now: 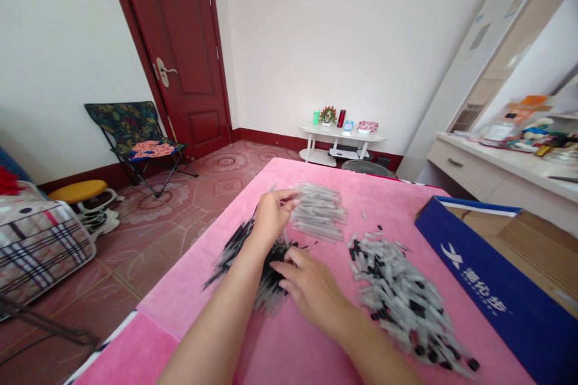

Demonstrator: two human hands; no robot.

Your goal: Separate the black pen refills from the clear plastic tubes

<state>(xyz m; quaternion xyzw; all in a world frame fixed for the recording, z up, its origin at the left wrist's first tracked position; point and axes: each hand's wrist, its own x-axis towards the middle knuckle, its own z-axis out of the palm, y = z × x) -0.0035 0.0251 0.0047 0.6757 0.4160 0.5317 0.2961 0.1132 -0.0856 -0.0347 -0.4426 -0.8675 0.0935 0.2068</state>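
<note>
My left hand (273,212) reaches to the left edge of a stack of clear plastic pen barrels (320,212). Its thumb and fingers are pinched together, and whatever lies between them is too blurred to make out. Nearer to me, my right hand (309,283) hovers over or touches a heap of thin black-and-clear pen refills (235,246), its fingers curved and apart. Part of that heap is hidden by my left forearm. On the right lies a loose pile of clear pen caps (406,295) mixed with small black pieces.
A pink cloth (325,337) covers the table. An open blue cardboard box (492,289) stands at the right edge. Beyond are a white side table (311,129) with small items, a cluttered counter (510,156), a folding chair (130,126), a yellow stool (79,191) and a red door (180,42).
</note>
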